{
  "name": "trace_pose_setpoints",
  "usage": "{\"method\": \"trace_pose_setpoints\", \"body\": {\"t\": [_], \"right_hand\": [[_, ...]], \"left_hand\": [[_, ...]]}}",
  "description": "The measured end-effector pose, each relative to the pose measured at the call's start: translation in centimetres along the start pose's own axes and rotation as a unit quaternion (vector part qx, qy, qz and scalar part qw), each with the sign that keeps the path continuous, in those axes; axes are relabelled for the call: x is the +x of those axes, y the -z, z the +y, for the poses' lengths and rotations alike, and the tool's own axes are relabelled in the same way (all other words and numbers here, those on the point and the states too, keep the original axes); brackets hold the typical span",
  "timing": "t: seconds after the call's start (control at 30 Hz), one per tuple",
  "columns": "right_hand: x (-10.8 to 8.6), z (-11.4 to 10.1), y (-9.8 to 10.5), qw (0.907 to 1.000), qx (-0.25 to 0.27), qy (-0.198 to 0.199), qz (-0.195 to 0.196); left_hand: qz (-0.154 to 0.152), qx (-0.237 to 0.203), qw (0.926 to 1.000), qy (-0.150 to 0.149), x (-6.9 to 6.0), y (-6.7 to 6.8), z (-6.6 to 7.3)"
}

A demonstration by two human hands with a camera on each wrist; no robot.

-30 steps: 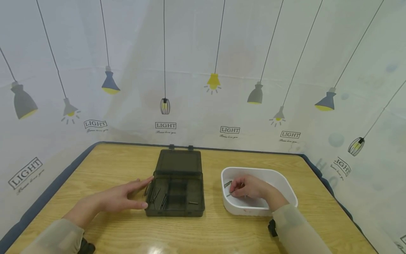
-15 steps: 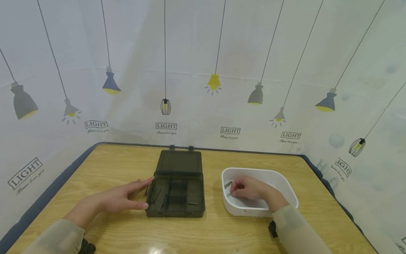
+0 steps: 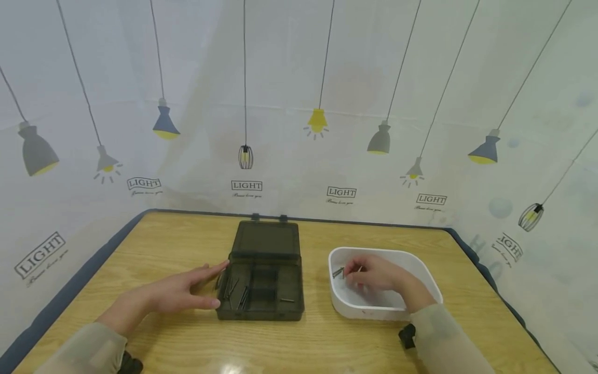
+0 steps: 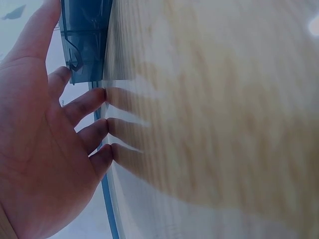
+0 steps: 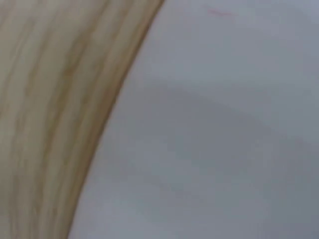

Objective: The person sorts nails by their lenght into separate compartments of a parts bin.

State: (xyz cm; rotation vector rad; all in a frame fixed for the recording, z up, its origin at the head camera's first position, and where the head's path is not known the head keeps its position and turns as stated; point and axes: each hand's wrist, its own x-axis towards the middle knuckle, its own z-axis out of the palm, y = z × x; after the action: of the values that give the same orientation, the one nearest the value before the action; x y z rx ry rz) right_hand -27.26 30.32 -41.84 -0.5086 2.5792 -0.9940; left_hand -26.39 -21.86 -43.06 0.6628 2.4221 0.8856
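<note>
A dark translucent compartment box (image 3: 263,306) stands on the table with its lid (image 3: 266,239) raised. Several thin, dark metal pins (image 3: 243,297) lie in its left compartment, and a single pin (image 3: 287,299) lies in the right one. My left hand (image 3: 175,292) rests against the box's left side, thumb and fingers extended; the left wrist view shows three fingertips on the tabletop. My right hand (image 3: 374,272) is inside the white tub (image 3: 343,306), fingers curled, pinching a small metal pin (image 3: 343,274). Beside its fingertips lie more pins (image 3: 337,272). Only the tub's outer wall shows in the right wrist view.
The wooden table (image 3: 187,343) has a dark edge strip at the back and sides. Behind it hangs a white cloth (image 3: 280,78) printed with lamps. A strip of tabletop separates the box from the tub.
My right hand's fingertips have lifted slightly off the tub's floor, and the pin at them now stands more upright. The left hand and the box have stayed in place.
</note>
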Motion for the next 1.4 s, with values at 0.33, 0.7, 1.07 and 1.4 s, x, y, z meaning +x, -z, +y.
{"method": "trace_pose_setpoints", "body": {"t": [0.33,0.7,1.07,1.4], "right_hand": [[-1.1,-1.5,1.1,0.9984,0.033,0.018,0.042],[-0.8,-4.7,0.7,0.9937,0.047,0.06,0.082],[1.1,-8.2,-0.9,0.9923,0.037,0.081,0.087],[2.7,-10.3,-2.4,0.9947,0.013,0.083,0.06]], "left_hand": [[0.002,0.005,0.9999,-0.009,0.0,0.2,0.1],[0.004,0.008,0.9999,-0.006,-0.1,0.3,0.5],[0.004,0.008,1.0,-0.001,-0.2,0.1,0.3],[0.002,0.0,1.0,-0.001,-0.1,-0.1,0.2]]}}
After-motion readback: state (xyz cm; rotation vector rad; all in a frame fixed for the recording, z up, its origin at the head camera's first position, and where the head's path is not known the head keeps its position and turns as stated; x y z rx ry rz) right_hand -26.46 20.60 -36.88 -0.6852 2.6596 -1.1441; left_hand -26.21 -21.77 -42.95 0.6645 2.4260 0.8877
